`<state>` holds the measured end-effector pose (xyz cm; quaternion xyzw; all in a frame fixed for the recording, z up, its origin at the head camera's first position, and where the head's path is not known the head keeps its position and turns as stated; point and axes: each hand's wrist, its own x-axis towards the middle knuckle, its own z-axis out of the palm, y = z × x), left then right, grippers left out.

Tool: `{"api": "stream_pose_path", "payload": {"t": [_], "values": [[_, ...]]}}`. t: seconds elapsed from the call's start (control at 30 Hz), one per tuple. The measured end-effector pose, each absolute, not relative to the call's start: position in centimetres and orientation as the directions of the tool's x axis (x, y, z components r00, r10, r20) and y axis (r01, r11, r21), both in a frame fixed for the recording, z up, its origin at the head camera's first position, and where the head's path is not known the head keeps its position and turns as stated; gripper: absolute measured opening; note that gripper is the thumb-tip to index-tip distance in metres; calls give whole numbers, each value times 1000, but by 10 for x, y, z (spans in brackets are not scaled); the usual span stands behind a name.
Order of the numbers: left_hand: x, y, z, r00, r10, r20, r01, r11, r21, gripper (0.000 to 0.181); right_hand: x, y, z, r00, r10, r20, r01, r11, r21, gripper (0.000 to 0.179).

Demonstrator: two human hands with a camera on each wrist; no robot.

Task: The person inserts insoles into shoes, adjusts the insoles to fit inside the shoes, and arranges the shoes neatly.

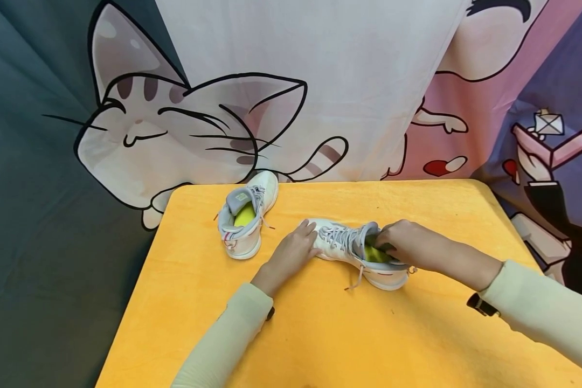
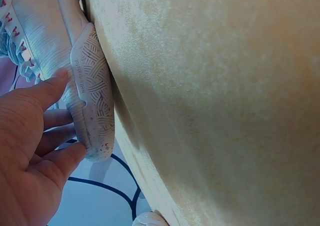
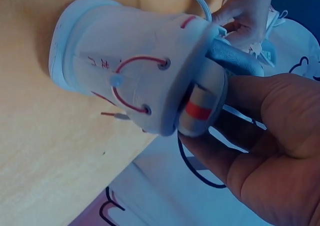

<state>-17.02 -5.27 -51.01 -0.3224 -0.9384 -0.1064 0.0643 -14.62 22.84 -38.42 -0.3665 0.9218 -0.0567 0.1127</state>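
A white lace-up sneaker (image 1: pixel 333 237) lies across the table with its toe to the left. My left hand (image 1: pixel 293 252) holds its toe, the thumb on one side and fingertips at the sole edge, as the left wrist view shows. At the heel end, my right hand (image 1: pixel 409 243) reaches into the opening and pinches the heel end of a yellow-green insole (image 1: pixel 377 255). From the right wrist view, the pinched end, pale with a red band (image 3: pixel 199 111), sticks up above the heel collar. The insole's front part is hidden inside the sneaker.
A second white sneaker (image 1: pixel 270 188) stands at the back left of the yellow table (image 1: pixel 310 334), toe pointing away, a yellow-green insole (image 1: pixel 245 214) inside. Loose laces (image 1: pixel 359 279) hang beside the held sneaker. Behind the table's back edge hangs a printed cartoon curtain (image 1: pixel 359 64).
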Motion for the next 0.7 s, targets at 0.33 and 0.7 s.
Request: {"api": "stream_pose_path", "payload": {"t": [0.33, 0.7], "values": [[-170, -53, -512, -777, 596, 203, 626, 763, 158, 46, -151, 230, -368, -697, -664, -270, -635, 747, -196, 16], [-170, -53, -510, -783, 593, 185, 619, 771, 148, 45, -165, 229, -341, -553, -645, -528, -543, 759, -360, 12]]}}
